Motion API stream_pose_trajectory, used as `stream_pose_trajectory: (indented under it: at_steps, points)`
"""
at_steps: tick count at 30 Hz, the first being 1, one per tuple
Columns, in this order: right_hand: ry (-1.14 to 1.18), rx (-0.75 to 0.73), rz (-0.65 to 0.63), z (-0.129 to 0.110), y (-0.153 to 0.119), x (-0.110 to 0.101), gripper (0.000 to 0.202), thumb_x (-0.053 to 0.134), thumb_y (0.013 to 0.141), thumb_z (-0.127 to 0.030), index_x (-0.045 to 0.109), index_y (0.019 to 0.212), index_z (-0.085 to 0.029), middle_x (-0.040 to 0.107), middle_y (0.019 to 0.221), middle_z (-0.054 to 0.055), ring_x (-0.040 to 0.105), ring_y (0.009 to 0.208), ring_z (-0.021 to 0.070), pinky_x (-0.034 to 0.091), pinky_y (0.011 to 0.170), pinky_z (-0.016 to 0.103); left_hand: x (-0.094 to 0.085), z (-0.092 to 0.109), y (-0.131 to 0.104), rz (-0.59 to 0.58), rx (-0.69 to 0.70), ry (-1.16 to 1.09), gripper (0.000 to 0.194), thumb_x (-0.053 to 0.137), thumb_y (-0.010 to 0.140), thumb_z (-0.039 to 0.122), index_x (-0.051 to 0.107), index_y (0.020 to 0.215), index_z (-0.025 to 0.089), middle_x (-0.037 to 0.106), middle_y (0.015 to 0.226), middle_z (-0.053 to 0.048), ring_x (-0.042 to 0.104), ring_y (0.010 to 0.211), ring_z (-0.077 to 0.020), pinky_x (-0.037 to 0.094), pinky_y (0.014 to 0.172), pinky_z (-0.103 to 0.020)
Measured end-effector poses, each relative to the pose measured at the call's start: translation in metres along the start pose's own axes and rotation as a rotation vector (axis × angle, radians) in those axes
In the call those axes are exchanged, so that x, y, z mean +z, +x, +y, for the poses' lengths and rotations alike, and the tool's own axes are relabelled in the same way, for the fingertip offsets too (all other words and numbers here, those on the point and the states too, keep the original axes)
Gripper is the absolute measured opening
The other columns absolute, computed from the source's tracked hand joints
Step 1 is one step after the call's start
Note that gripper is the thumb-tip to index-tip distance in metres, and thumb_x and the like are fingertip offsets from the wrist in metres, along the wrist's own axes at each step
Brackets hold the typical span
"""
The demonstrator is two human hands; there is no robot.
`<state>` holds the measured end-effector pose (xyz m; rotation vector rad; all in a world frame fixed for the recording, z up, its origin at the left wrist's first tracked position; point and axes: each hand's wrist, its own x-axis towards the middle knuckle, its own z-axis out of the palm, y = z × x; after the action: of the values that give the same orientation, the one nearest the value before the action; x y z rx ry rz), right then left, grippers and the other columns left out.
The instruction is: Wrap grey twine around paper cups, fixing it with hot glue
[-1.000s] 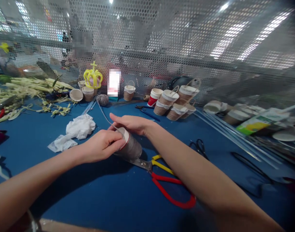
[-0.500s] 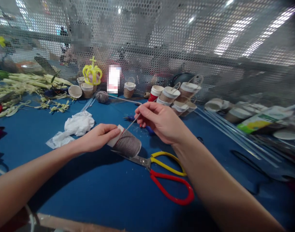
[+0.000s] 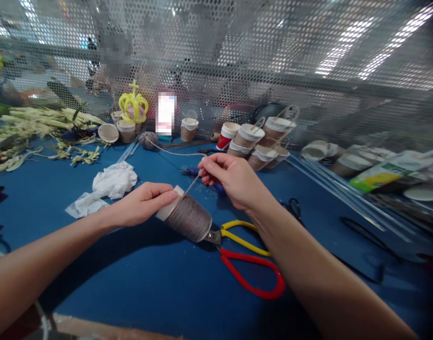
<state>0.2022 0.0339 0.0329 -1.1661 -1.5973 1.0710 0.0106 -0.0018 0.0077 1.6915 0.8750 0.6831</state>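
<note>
My left hand [image 3: 149, 203] is closed on the pale, unwrapped rim end of a paper cup [image 3: 190, 217], which lies tilted on its side above the table. Grey yarn winds round most of the cup's wall in close rows. Between thumb and fingers, my right hand [image 3: 230, 177] pinches the yarn strand [image 3: 191, 183], a short length of which runs taut down to the cup. Beyond that hand the strand sags back to a grey yarn ball [image 3: 148, 140]. Scissors [image 3: 250, 257] with one yellow and one red handle lie under the cup, their blades hidden by it.
Crumpled white cloth [image 3: 114, 181] lies left of the cup. Blue-handled pliers [image 3: 193, 172] sit behind my right hand. Several small cup baskets [image 3: 248, 134], a red cup [image 3: 226, 134], a yellow crown [image 3: 133, 106] and a bright phone screen [image 3: 166, 113] stand before a perforated metal screen [image 3: 209, 56]. Clear rods [image 3: 344, 193] lie right.
The cup has turned and shifted slightly right and down, now covering the scissor blades. My right hand has moved a little left and down, and the strand to the ball has slackened.
</note>
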Motion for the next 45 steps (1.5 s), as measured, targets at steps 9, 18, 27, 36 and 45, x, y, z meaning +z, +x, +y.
stream_pose_trajectory:
  at_steps: [9, 18, 27, 36, 45]
  points:
    - [-0.054, 0.056, -0.022, -0.001, -0.002, 0.004, 0.016, 0.056, 0.078, -0.025, 0.056, 0.065, -0.016, 0.057, 0.06, 0.0, 0.051, 0.053, 0.0079, 0.038, 0.048, 0.02, 0.001, 0.004, -0.004, -0.024, 0.03, 0.025, 0.029, 0.04, 0.082, 0.038, 0.048, 0.067, 0.015, 0.042, 0.059, 0.004, 0.035, 0.054, -0.0087, 0.031, 0.05, -0.018]
    - [-0.066, 0.099, -0.077, 0.0, -0.003, 0.009, 0.018, 0.053, 0.081, -0.022, 0.055, 0.065, -0.015, 0.056, 0.057, -0.001, 0.049, 0.049, 0.0062, 0.037, 0.048, 0.02, 0.001, 0.006, -0.008, -0.063, 0.105, 0.018, 0.026, 0.037, 0.085, 0.03, 0.05, 0.069, 0.015, 0.043, 0.061, 0.003, 0.036, 0.055, -0.0081, 0.031, 0.051, -0.017]
    - [-0.06, 0.125, -0.141, 0.0, -0.006, 0.014, 0.018, 0.052, 0.081, -0.02, 0.055, 0.065, -0.014, 0.056, 0.058, -0.002, 0.048, 0.049, 0.0061, 0.037, 0.049, 0.021, 0.001, 0.008, -0.01, -0.055, 0.182, 0.115, 0.025, 0.036, 0.085, 0.026, 0.051, 0.069, 0.014, 0.044, 0.061, 0.003, 0.035, 0.055, -0.0084, 0.03, 0.049, -0.017]
    - [-0.152, 0.128, -0.205, -0.002, -0.008, 0.019, 0.018, 0.052, 0.079, -0.018, 0.054, 0.061, -0.015, 0.054, 0.056, -0.003, 0.045, 0.047, 0.0063, 0.036, 0.049, 0.022, 0.001, 0.011, -0.01, -0.048, 0.223, 0.147, 0.025, 0.036, 0.085, 0.025, 0.052, 0.07, 0.014, 0.045, 0.06, 0.003, 0.034, 0.053, -0.008, 0.029, 0.046, -0.017]
    - [-0.289, 0.086, -0.267, 0.004, -0.009, 0.021, 0.016, 0.054, 0.077, -0.026, 0.057, 0.065, -0.016, 0.056, 0.059, -0.002, 0.047, 0.053, 0.0096, 0.035, 0.051, 0.023, 0.002, 0.008, -0.012, -0.034, 0.132, 0.086, 0.029, 0.039, 0.084, 0.035, 0.053, 0.07, 0.014, 0.044, 0.06, 0.002, 0.035, 0.053, -0.0086, 0.03, 0.047, -0.018]
